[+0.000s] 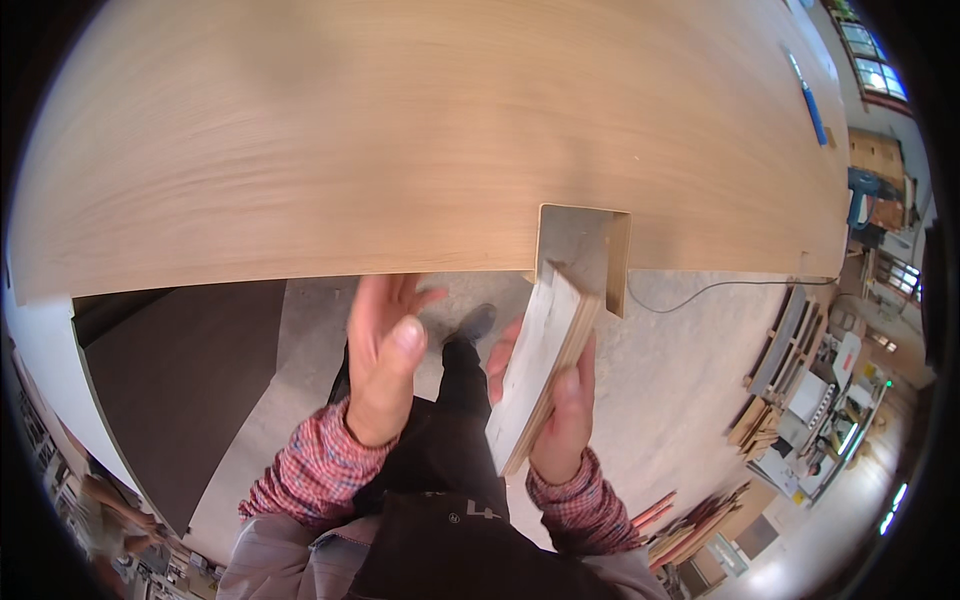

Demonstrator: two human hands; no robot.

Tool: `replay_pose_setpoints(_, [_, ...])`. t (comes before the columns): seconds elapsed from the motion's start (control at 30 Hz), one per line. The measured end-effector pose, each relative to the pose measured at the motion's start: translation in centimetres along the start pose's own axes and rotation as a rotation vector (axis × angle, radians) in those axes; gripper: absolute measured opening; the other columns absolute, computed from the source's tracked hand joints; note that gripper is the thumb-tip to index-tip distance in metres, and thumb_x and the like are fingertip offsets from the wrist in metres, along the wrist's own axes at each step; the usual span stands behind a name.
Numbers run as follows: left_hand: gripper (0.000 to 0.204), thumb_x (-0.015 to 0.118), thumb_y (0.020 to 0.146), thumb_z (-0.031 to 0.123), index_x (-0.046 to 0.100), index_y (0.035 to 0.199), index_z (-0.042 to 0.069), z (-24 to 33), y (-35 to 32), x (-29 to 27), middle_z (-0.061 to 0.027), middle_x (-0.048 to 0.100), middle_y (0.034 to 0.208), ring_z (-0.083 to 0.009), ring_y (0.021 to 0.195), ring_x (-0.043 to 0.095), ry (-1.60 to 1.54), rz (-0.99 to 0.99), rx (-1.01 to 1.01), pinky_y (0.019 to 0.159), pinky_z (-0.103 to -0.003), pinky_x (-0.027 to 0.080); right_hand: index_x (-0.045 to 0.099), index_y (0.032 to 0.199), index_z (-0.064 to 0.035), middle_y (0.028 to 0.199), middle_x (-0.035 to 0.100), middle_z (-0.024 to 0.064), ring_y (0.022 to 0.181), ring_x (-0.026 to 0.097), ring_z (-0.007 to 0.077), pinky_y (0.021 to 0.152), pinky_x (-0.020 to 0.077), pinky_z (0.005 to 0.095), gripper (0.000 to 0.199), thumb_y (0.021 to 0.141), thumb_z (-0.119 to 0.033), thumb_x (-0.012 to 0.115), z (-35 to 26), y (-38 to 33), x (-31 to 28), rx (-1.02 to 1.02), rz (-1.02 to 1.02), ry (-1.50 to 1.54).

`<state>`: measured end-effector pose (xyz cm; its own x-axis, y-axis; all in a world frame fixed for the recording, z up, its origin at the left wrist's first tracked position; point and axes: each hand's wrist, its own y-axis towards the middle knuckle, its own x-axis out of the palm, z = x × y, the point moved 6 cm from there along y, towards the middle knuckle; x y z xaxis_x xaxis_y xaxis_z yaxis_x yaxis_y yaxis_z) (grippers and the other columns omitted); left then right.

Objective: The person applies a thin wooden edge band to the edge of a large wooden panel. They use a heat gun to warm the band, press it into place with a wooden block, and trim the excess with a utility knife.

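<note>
A large wood-grained panel [330,150] spreads out in front of me, with a rectangular notch cut into its near edge right of centre. My right hand [565,415] grips a short plywood board [535,360] with a pale whitish face and layered edges. The board is tilted, its far end close to the notch; whether it touches the panel I cannot tell. To the left, my left hand [385,345] holds nothing. Its fingers are spread near the panel's front edge, the fingertips partly hidden there.
A blue-handled tool [812,110] lies on the panel's far right. A thin dark cable [700,293] hangs along the front edge. Below left is a dark brown board [190,380]. Wood strips [700,525] and stacked boards [785,345] stand on the floor at right.
</note>
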<state>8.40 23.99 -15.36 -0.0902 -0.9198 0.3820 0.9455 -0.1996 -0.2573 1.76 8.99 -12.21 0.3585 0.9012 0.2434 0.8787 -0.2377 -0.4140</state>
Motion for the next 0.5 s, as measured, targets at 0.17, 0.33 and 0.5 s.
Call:
replay_pose_setpoints(0.17, [0.063,0.055,0.101,0.041,0.04,0.151,0.005,-0.4,4.1,0.9,-0.0097,0.048,0.151,-0.0274,0.139,0.047,-0.333,0.068,-0.085,0.111,-0.05,0.042,0.038,0.138,-0.0024,0.111,0.055,0.0107,0.077,0.055,0.0138,0.064,0.0459,0.0277,0.061,0.104,-0.053,0.042,0.2,1.8,0.7,0.005,-0.086,-0.122])
replay_pose_setpoints(0.33, [0.051,0.063,0.097,0.031,0.051,0.139,0.005,-0.3,5.3,2.4,-0.0098,0.056,0.138,-0.0248,0.131,0.054,-0.391,0.028,-0.123,0.108,-0.047,0.046,0.034,0.139,-0.0037,0.118,0.048,0.0089,0.076,0.055,0.0143,0.062,0.0459,0.028,0.059,0.105,-0.051,0.041,0.0,2.2,1.3,-0.118,-0.088,-0.302])
replay_pose_setpoints(0.5, [0.048,0.062,0.098,0.031,0.053,0.135,0.002,-0.3,5.1,2.4,-0.01,0.059,0.132,-0.0242,0.124,0.057,-0.288,0.071,-0.119,0.103,-0.044,0.049,0.034,0.138,-0.0039,0.115,0.05,0.0094,0.075,0.056,0.0149,0.063,0.0486,0.0292,0.057,0.106,-0.05,0.04,-1.4,3.9,1.3,-0.058,-0.088,-0.357])
